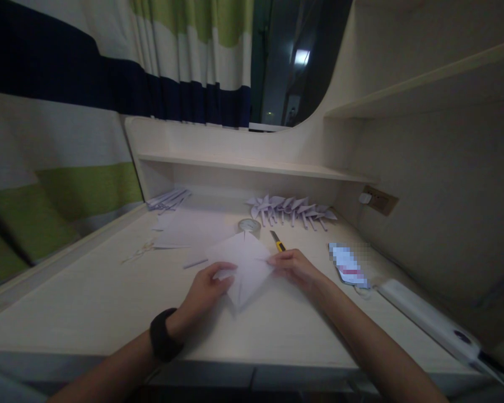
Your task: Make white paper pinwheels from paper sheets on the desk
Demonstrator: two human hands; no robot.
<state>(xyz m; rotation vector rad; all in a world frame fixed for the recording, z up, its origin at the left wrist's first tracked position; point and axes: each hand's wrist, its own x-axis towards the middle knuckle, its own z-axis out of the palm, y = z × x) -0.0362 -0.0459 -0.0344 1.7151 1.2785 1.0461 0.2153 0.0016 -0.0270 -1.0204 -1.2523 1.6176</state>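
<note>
A white paper square, turned corner-up with slits running in from its corners, is held between my two hands above the desk. My left hand, with a black band on its wrist, pinches the left side of the sheet. At the right corner, the fingers of my right hand are closed on the paper. Just behind the sheet lie a roll of tape and a yellow utility knife with its blade out. A thin paper stick rests by the sheet's left edge.
Several paper pinwheels lie along the back right. Rolled paper sticks are piled at the back left, near flat paper sheets and small pale scraps. A phone and a long white lamp occupy the right side.
</note>
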